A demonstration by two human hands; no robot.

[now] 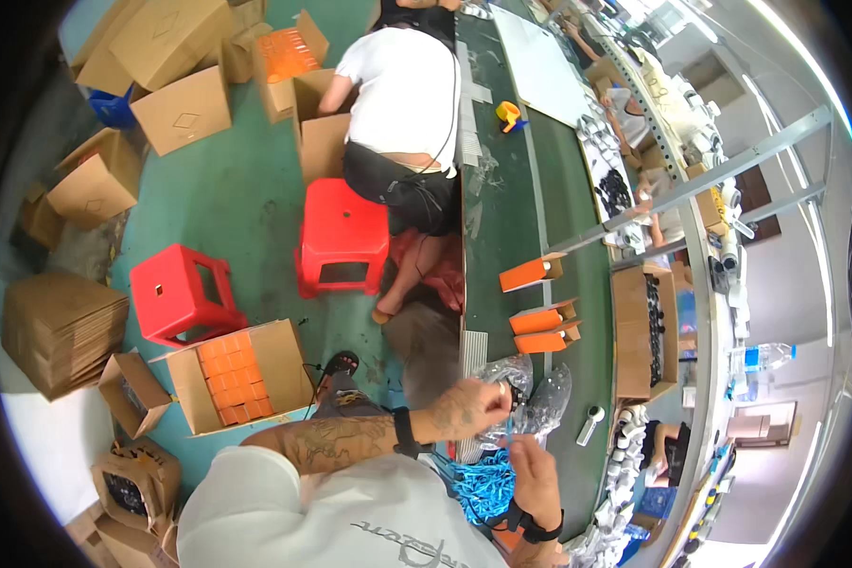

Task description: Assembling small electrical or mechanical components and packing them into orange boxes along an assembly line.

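My left hand [473,407] is closed in a pinch at the near edge of the green work surface, beside clear plastic bags [547,399] with something dark in them. My right hand [536,473] is just nearer to me, its fingers bent together. A thin blue strip [509,428] shows between the two hands; which fingers grip it is too small to tell. Below them lies a heap of blue cords or straps [484,485]. To the right of the bags, a small white device with a round head [590,426] rests on the surface.
Several open orange boxes [537,318] stand farther along the green bench [577,379]. A yellow tape dispenser [509,115] sits beyond. At left are red stools [345,232] and a carton of orange boxes [298,364]. A co-worker in a white shirt [402,90] bends over a carton.
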